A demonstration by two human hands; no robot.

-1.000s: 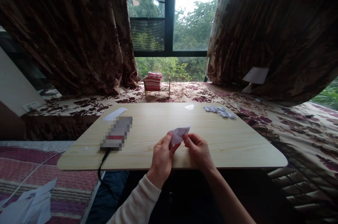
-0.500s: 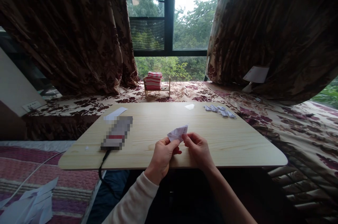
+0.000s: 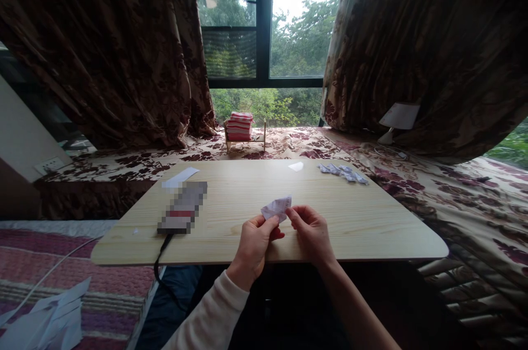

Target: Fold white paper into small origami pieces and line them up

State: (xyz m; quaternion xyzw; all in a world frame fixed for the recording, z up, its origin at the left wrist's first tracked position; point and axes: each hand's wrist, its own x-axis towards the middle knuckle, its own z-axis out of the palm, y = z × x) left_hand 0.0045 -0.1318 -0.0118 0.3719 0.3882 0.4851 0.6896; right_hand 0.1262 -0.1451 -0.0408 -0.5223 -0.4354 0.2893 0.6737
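Note:
A small folded piece of white paper with faint print is held up over the near middle of the table. My left hand pinches its lower left part between thumb and fingers. At its right edge, my right hand grips the paper with thumb and forefinger closed. Several small folded paper pieces lie grouped at the table's far right. A flat scrap of white paper rests near the far edge, and a white paper strip lies at the far left.
On the left of the pale wooden table is a blurred-out dark device with a black cable hanging off the near edge. Loose white paper sheets lie on the striped bed cover. A lamp stands behind, right.
The folded paper has tilted and shifted slightly left in my hands. My left thumb has moved from its left edge to lie across its lower part. Its printed edge now faces right.

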